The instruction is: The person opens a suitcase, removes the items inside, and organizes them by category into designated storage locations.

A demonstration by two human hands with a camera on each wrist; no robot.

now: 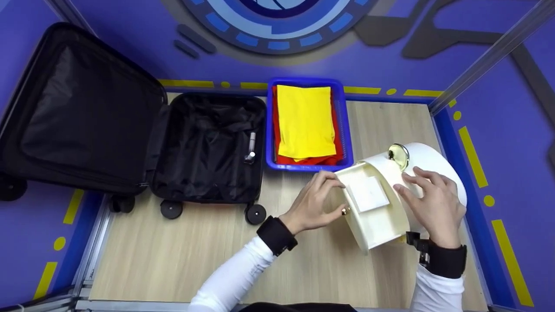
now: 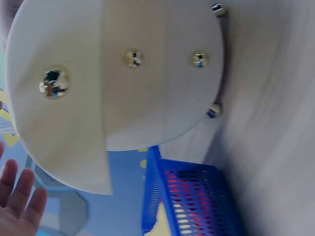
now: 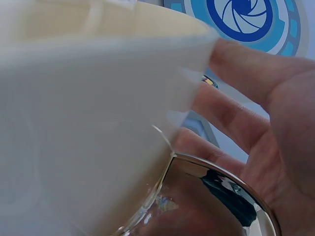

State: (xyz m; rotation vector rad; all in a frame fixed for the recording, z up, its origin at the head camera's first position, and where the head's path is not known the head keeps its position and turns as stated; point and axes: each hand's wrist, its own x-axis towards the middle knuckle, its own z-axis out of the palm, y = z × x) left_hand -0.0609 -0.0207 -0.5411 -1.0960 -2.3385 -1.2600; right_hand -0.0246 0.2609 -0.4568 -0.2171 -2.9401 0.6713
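A cream, rounded drawer organizer (image 1: 433, 167) stands at the right, its top drawer (image 1: 392, 223) pulled out toward the left. Inside the drawer lies a small white box (image 1: 368, 193). My left hand (image 1: 310, 203) is at the drawer's front, fingers parted near its upper edge and thumb close to the gold knob (image 1: 345, 211). In the left wrist view nothing covers the upper knob (image 2: 53, 82). My right hand (image 1: 435, 201), fingers spread, is over the organizer's curved top, near a gold-rimmed round mirror (image 1: 399, 157). Its fingers (image 3: 221, 113) look relaxed in the right wrist view.
An open black suitcase (image 1: 208, 151) lies at the left, its lid (image 1: 86, 112) leaning back. A small clear tube (image 1: 251, 145) is inside it. Between suitcase and organizer, a blue basket (image 1: 348, 130) holds yellow cloth (image 1: 305, 121) over red cloth (image 1: 340, 149).
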